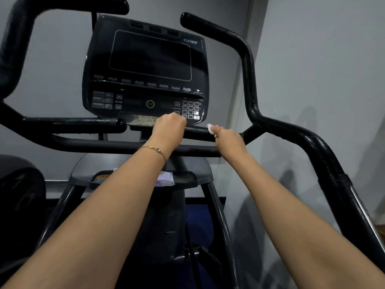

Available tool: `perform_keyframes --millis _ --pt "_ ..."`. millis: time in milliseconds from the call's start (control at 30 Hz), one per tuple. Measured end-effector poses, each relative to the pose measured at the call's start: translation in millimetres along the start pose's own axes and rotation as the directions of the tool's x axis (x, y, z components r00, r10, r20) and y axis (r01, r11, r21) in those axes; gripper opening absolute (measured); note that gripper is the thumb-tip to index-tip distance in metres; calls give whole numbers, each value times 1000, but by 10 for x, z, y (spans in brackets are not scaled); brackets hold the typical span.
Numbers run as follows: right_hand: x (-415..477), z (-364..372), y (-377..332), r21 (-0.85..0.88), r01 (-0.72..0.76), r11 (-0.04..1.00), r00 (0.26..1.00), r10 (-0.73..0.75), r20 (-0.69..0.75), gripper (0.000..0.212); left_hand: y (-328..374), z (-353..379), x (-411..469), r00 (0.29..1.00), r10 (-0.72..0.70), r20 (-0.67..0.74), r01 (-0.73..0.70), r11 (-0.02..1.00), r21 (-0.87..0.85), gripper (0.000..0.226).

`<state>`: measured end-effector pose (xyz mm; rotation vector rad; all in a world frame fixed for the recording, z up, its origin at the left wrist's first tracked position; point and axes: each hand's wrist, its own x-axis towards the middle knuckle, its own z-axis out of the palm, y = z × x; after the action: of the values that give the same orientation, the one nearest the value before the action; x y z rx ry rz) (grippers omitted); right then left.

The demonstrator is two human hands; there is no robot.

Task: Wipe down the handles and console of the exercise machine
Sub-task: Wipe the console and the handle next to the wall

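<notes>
The console [145, 67] has buttons near the closed left hand [169, 127], which could press them, while the right hand [228, 138] pinches a white wipe [210, 128].

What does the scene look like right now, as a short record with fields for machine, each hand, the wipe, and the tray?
machine: exercise machine with dark console, screen off, black handles
left hand: left hand closed in a fist at the console's lower edge, bracelet on the wrist
right hand: right hand pinching a white wipe by the short bar under the console
tray: purple packet lying on the tray, partly hidden by the left forearm
</notes>
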<state>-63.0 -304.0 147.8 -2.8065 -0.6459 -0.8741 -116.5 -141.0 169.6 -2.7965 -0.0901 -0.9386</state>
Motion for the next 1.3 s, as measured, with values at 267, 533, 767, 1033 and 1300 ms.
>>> perform_keyframes --millis 267,533,767,1033,1300 --pt "-20 17 30 44 -10 999 1000 10 -7 45 8 25 47 999 -42 17 42 998 40 22" --pt "-70 50 280 69 -48 996 999 47 9 56 61 -14 47 997 -67 41 65 997 38 21" --pt "-224 172 211 155 -40 987 997 50 -58 66 49 -80 40 995 -50 85 46 998 47 24" --pt "101 -56 161 120 -31 992 998 25 51 53 33 -416 279 968 106 229 -107 994 -12 11" --pt "370 -131 380 94 -136 986 971 114 211 39 -84 -600 525 885 175 431 -133 983 -125 26"
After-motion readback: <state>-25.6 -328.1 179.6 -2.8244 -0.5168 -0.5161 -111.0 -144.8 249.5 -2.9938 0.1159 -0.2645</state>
